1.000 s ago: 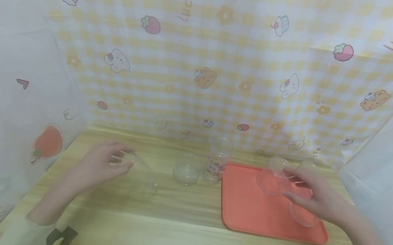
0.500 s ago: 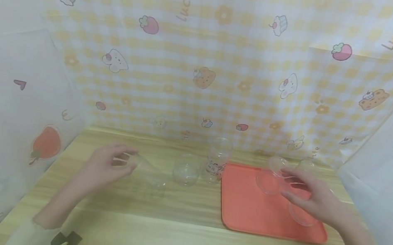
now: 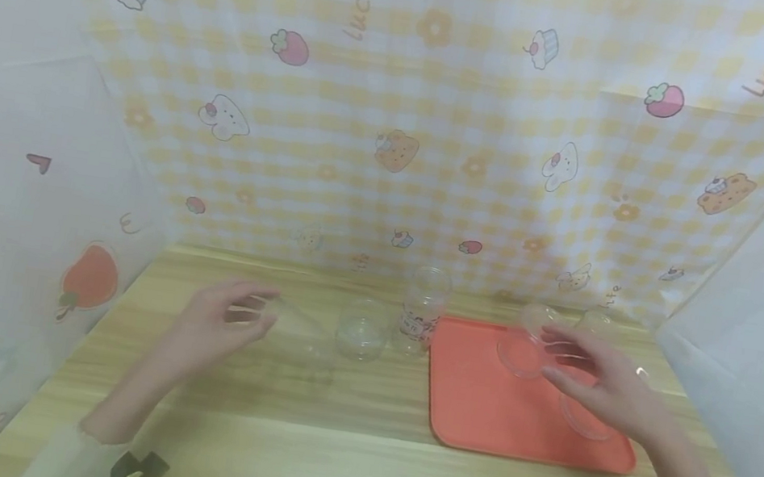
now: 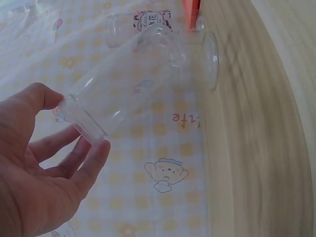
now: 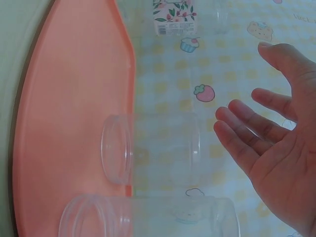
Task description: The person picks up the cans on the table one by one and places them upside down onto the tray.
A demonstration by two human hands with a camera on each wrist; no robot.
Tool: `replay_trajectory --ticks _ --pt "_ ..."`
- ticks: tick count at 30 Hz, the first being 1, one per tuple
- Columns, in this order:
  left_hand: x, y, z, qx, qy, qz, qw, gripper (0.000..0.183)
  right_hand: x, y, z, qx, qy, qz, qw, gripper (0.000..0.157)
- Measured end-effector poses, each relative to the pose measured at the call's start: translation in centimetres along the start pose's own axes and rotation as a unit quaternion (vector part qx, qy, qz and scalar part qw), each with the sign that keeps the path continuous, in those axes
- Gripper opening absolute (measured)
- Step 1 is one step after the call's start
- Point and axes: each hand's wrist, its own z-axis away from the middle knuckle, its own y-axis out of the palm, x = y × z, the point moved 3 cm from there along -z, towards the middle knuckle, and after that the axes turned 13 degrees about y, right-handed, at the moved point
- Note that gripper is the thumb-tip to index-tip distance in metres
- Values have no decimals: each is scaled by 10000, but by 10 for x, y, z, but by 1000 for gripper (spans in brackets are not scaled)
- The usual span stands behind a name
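My left hand [image 3: 223,322] pinches a clear plastic jar [image 4: 128,84] at its ringed end, thumb on one side and fingertips on the other. The jar tilts, its far end sloping down to the right over the table. My right hand [image 3: 607,384] hovers above the orange tray [image 3: 482,415], fingers relaxed and apart, holding nothing. Two clear jars stand on that tray near it: one jar [image 5: 117,150] and a nearer one [image 5: 148,217], both partly behind the hand in the head view.
Left of the tray stand a short clear jar [image 3: 363,335] and a taller clear container [image 3: 420,321] with a floral label. A patterned yellow-check cloth [image 3: 339,126] hangs behind the wooden table [image 3: 321,466], and white sheets close off both sides.
My left hand has moved a little to the right with the clear jar, whose far end has swung right toward the short jar. My right hand has shifted very slightly left.
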Motion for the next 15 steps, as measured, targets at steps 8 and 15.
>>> replay_trajectory --ticks 8,15 --pt "0 8 0 -137 -13 285 9995 35 1 5 1 65 47 -375 9993 58" --pt "0 12 0 -268 -174 586 9978 35 -1 7 1 7 31 -575 9983 58"
